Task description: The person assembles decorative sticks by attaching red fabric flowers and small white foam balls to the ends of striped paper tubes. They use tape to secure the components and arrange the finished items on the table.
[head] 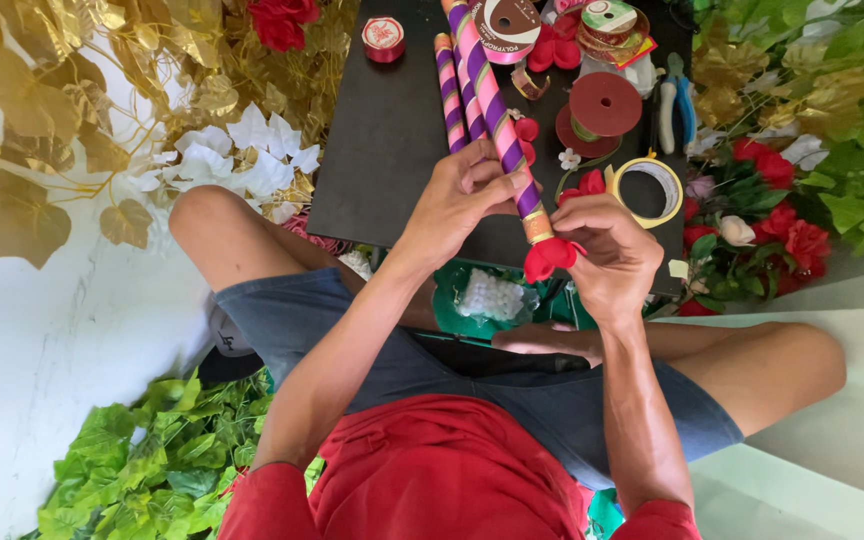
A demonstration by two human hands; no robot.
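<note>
The left hand (462, 200) is closed round a long stick (497, 115) wound in purple and pink ribbon stripes, gripping it just above its lower end. The right hand (607, 245) pinches a small red fabric flower (549, 258) against that end, fingers curled, right below a narrow gold band (537, 225). The stick runs from the near edge of the black board (382, 140) up past its far edge. The spiral wrap looks finished along the whole visible length, smooth and glossy; the flower at the tip seems not yet fixed. A second striped stick (449, 90) lies beside it on the board, also wrapped. Toward the board's right edge sit a ring of yellowish tape (644, 188), flat dark red ribbon spools (604, 105) and pale-handled pliers (676, 110). Gold leaves (42, 90) crowd the left, green foliage with red roses (802, 210) the right
</note>
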